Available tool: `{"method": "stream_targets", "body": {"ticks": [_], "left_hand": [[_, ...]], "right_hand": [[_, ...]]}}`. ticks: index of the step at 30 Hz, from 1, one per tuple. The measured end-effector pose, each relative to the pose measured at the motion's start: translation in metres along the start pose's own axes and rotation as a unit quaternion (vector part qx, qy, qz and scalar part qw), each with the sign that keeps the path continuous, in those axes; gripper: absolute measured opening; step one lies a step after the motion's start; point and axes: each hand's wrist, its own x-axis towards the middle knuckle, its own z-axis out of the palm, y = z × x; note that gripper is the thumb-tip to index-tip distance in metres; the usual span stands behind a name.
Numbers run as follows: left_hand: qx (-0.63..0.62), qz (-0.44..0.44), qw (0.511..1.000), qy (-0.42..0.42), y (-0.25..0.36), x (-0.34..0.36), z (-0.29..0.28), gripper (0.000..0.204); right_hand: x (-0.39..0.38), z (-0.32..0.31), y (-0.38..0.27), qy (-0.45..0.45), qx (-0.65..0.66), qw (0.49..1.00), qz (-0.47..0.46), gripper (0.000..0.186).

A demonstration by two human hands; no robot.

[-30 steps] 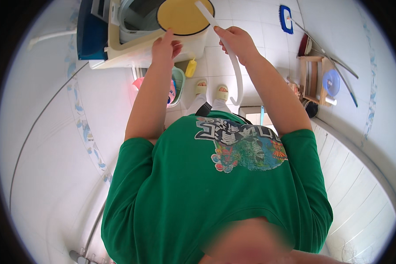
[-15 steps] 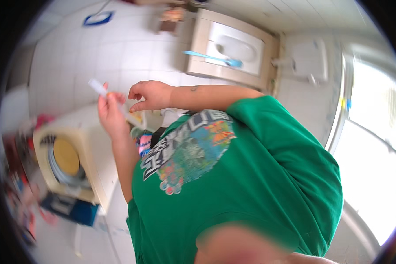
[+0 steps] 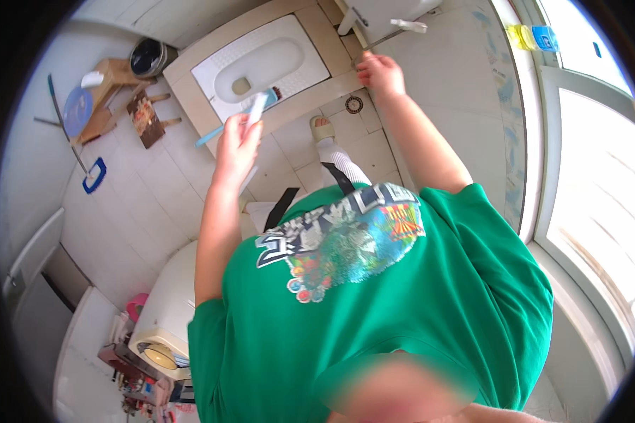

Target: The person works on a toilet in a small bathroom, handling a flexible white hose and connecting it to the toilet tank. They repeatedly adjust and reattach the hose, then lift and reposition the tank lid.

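My left hand [image 3: 237, 151] is closed around a slim white stick-like thing [image 3: 257, 111], whose exact kind I cannot make out. One end sticks up past the fingers and the other shows below the hand. Behind it, a blue long-handled brush [image 3: 212, 135] with dark bristles lies across the white squat toilet [image 3: 310, 69]. My right hand [image 3: 382, 74] is held out near the toilet surround's right corner, fingers loosely bent and apart, with nothing visible in them.
A tiled step [image 3: 183, 76] surrounds the toilet. A round floor drain [image 3: 354, 105] lies beside my slippered foot [image 3: 322, 129]. Small wooden stools [image 3: 147, 118], a black bucket [image 3: 148, 56] and a blue-headed mop [image 3: 94, 176] are at left. A washing machine [image 3: 169, 289] stands lower left; a yellow-and-blue bottle [image 3: 533, 37] is by the window.
The view has turned toward the toilet. My left hand, still holding the white thing, has come from near the washing machine to before the toilet. My right hand has moved away from it, rightward.
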Motion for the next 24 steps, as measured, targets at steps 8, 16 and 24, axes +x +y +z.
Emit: {"method": "stream_targets", "body": {"ticks": [8, 16, 24], "left_hand": [[0.152, 0.027, 0.98, -0.122, 0.078, 0.179, 0.138, 0.026], [0.25, 0.022, 0.949, -0.188, 0.092, 0.237, 0.176, 0.033], [0.219, 0.049, 0.951, -0.212, 0.08, 0.257, 0.192, 0.032]], "right_hand": [[0.11, -0.063, -0.027, -0.044, 0.343, 0.928, 0.14, 0.031], [0.124, -0.049, -0.025, -0.066, 0.459, 0.878, 0.12, 0.016], [0.125, -0.054, -0.019, -0.067, 0.445, 0.887, 0.103, 0.016]]}}
